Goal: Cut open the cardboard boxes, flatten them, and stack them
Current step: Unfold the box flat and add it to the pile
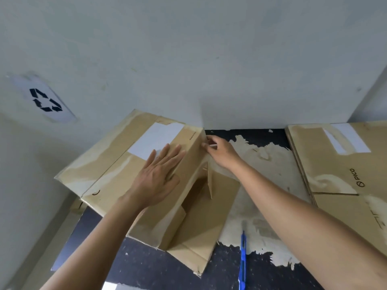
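On the top panel of the cardboard box (117, 164) the left hand (156, 178) lies flat, fingers straight and slightly spread, pressing down; at the far corner the right hand (219, 151) curls its fingers, pinching the edge. The box's near end gapes, showing loose inner flaps. Just beside it on the floor (146, 264) lies a blue utility knife (243, 254), with flattened boxes (335, 164) stacked at the right

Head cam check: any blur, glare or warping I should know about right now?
Head view: even, soft light, no glare; wide-angle warping bends the edges, and the recycling sign is smeared; the box, left hand and right hand read clearly; the blue cutter looks soft.
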